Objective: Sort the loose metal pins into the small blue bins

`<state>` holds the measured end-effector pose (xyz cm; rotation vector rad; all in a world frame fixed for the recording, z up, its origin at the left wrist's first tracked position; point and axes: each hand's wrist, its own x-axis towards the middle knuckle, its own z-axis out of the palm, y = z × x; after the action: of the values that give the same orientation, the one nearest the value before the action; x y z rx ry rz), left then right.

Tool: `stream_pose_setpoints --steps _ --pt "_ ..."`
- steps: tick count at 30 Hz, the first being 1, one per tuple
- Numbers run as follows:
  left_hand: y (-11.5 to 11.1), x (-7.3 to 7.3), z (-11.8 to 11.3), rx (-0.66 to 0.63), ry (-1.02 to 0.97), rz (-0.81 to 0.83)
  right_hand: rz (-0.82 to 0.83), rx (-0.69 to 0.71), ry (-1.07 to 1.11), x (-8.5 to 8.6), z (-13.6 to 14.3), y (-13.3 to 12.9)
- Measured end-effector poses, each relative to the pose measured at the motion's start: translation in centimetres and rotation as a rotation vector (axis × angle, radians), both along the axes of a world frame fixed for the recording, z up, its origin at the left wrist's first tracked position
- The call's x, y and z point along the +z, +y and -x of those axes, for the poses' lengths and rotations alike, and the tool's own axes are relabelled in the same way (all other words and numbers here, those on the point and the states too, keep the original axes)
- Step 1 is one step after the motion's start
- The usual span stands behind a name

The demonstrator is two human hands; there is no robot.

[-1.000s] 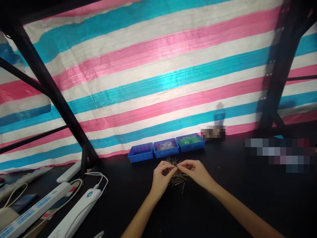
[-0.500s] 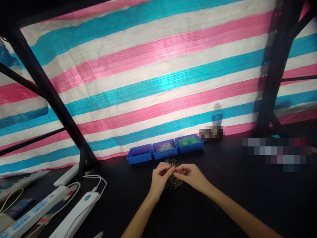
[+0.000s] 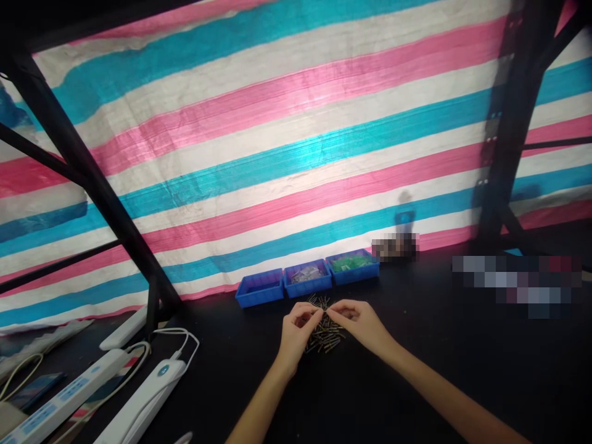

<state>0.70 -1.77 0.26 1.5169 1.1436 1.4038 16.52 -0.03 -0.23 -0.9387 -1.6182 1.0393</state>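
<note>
Above a loose pile of small screw-like metal pieces (image 3: 327,338) on the black table, my two hands meet at the fingertips. My left hand (image 3: 298,330) is closed in a pinch, thumb against fingers. Pinched in the same way, my right hand (image 3: 361,320) has its fingertips almost touching the left ones. Whatever sits between the fingers is too small to make out. Just beyond the pile stand three blue bins: a left bin (image 3: 259,300) with a bare floor, a middle bin (image 3: 308,288) with clear small pieces, and a right bin (image 3: 354,275) with green pieces.
White power strips (image 3: 143,401) and their cables lie at the left of the table (image 3: 393,394). Black metal posts (image 3: 92,191) rise on both sides. Behind hangs a striped tarp (image 3: 277,154). Blurred-out items lie at the back right.
My right hand has risen slightly and shifted a little to the right, with its fingers still pinched. More of the pile shows below the hands. The left hand has hardly moved.
</note>
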Motion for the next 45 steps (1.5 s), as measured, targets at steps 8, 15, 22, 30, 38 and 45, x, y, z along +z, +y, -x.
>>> stream_pose_setpoints --steps 8,15,22,30,38,45 --pt "0.0 0.0 0.0 -0.022 0.005 0.013 -0.026 -0.078 0.049 0.0 0.1 0.1" --pt "0.1 -0.6 -0.1 -0.081 0.123 -0.064 -0.019 -0.063 0.062 -0.2 0.1 0.3" --pt "-0.2 -0.9 -0.1 -0.12 0.241 -0.086 -0.075 -0.027 -0.016 -0.5 0.4 -0.2" --pt "0.2 -0.4 0.5 -0.054 0.114 -0.05 -0.072 -0.108 -0.012 -0.6 0.1 0.2" --pt "0.5 0.1 1.1 0.026 0.001 0.012 -0.126 -0.029 -0.147 -0.4 0.4 -0.5" --pt "1.8 0.3 3.3 0.307 -0.098 0.019 -0.143 -0.07 -0.139 -0.2 0.1 -0.2"
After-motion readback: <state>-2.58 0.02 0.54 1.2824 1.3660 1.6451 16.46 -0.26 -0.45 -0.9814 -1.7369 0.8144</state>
